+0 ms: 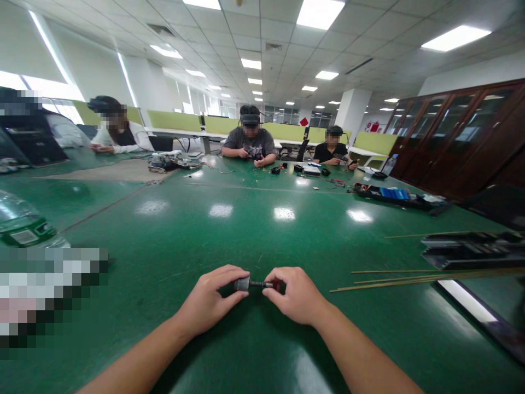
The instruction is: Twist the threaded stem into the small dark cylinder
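A small dark tool with a thick cylindrical body (243,283) and a thin shaft lies level between my two hands, over the green table. My left hand (213,295) pinches the thick body at its left between thumb and fingers. On the other side, my right hand (293,294) has its thumb and index finger closed on the narrow tip (268,284) of the same tool. The exact shape of both ends is partly hidden by the fingers.
Thin rods (381,280) and black metal profiles (471,249) lie at the right, beside a flat glossy device (476,306). A plastic bottle (27,227) stands left. Several people sit across the green table (184,230), with parts before them.
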`<state>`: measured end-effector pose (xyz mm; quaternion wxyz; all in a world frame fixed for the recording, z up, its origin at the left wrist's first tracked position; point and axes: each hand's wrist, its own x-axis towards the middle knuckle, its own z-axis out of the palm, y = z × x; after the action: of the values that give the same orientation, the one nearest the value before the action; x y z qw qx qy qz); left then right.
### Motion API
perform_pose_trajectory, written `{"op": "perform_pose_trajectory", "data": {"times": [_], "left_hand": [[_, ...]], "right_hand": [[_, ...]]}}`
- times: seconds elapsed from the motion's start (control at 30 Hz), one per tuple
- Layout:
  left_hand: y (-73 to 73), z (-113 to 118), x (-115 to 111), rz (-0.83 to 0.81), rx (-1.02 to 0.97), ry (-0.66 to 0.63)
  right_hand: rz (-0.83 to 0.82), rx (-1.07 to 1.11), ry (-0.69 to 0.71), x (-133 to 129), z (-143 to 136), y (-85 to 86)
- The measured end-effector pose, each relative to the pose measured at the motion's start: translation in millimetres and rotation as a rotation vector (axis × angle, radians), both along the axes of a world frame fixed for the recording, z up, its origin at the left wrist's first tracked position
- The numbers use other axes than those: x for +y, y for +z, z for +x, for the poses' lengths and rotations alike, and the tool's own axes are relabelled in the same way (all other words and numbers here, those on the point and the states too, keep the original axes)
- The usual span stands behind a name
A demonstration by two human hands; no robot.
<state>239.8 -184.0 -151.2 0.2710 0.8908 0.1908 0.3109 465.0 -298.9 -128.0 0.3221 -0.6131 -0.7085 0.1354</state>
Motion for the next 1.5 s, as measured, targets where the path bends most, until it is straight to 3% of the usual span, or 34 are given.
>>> {"op": "perform_pose_trajectory", "data": {"times": [1.5], "left_hand": [[1.3,-3.3,4.6,0.058,-0.01,0.03]], "right_hand": [[0.014,-0.002,-0.011,-1.6,6.1,1.9]]}}
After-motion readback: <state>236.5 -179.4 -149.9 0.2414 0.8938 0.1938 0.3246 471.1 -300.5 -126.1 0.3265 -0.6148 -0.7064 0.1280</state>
